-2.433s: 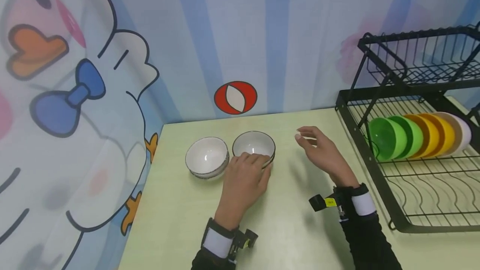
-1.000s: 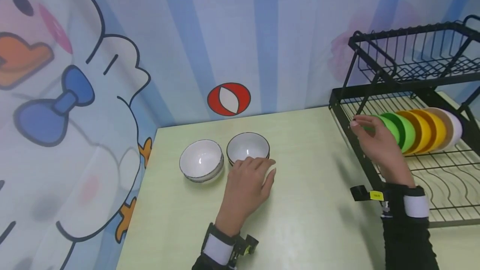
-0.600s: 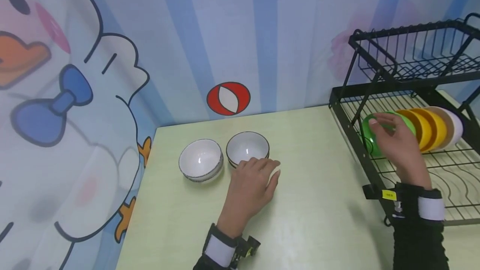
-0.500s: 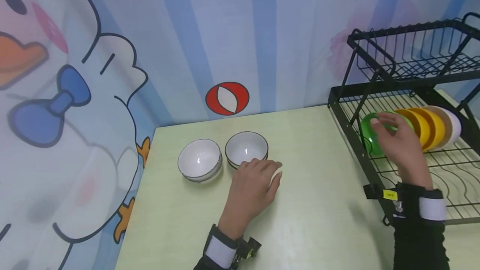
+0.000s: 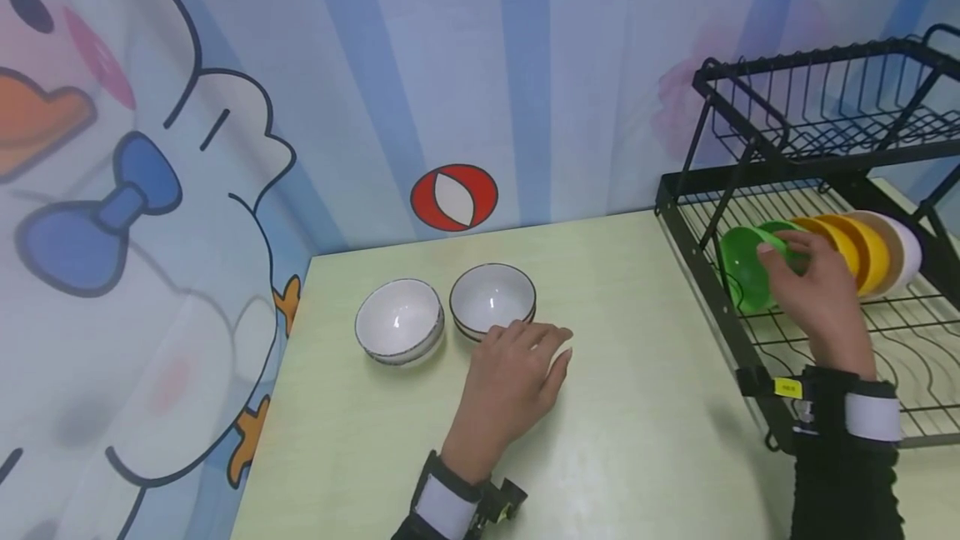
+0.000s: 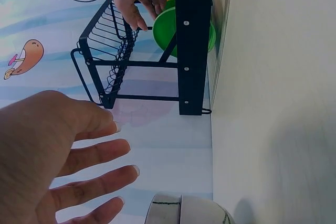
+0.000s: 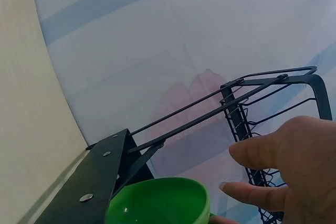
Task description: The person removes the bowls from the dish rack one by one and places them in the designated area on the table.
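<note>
In the head view my right hand (image 5: 817,294) is at the row of bowls on the rack, fingers loosely bent and apart from the thumb. Its fingertips come right to the rim of the front green bowl (image 5: 742,269); in the right wrist view the thumb stands off that green bowl (image 7: 157,203). A second green bowl (image 5: 776,227) sits behind, partly hidden by the hand. My left hand (image 5: 513,377) hovers with relaxed fingers just before the right-hand stack of white bowls (image 5: 491,294), overlapping its lower edge. Another white stack (image 5: 399,319) stands to the left.
The black two-tier dish rack (image 5: 708,307) stands on the right of the pale table (image 5: 615,440). Two yellow bowls (image 5: 870,252) and a pale bowl (image 5: 909,252) lean behind the green ones. A printed backdrop (image 5: 600,65) rises at the table's back edge.
My right hand has moved right from over the table to the green bowls on the rack. The left hand has drawn slightly back and right from the white stack. The head view has shifted slightly.
</note>
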A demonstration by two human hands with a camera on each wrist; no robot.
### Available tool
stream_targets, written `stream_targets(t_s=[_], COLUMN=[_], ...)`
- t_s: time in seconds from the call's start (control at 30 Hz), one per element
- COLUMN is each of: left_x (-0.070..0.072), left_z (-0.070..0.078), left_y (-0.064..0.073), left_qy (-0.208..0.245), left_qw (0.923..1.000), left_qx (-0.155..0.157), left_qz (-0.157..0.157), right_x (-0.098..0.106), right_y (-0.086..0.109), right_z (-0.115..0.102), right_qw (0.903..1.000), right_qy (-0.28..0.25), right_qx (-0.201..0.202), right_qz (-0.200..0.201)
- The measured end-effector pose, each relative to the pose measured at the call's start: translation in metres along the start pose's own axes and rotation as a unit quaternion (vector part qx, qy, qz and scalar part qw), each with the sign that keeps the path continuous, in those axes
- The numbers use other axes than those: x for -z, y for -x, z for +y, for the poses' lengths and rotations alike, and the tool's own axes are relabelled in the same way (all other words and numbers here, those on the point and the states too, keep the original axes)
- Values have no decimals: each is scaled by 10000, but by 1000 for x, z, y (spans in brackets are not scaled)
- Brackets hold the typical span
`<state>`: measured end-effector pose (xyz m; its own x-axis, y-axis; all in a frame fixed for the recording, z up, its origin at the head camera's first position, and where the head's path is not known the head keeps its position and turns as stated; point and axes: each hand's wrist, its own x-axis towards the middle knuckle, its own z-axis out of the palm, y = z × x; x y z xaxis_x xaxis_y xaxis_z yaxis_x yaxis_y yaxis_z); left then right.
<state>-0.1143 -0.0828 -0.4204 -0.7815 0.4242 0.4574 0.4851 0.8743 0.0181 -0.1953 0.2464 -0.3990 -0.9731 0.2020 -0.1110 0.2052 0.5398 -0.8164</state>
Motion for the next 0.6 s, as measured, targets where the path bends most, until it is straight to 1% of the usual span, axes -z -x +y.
stream_targets(t_s=[0.17,0.27,0.43,0.6], left_x=[0,0,1,0], left_z=[4,5,6,7], left_y=[0,-1,1,0], left_qy=[-15,-56,-161,-183], left_qw=[9999,9998,9997,9997], left_qx=[-148,-192,-185,-168], left_qz=[30,-17,-61,-75], right_x=[-2,-3,-4,-2], right_y=[-3,-4,-6,-6], right_z=[0,0,3,7], right_qw=[9994,9985,9975,9964], right_qy=[300,446,404,473], right_qx=[-97,-67,4,23], right_qz=[-131,-308,-582,-697])
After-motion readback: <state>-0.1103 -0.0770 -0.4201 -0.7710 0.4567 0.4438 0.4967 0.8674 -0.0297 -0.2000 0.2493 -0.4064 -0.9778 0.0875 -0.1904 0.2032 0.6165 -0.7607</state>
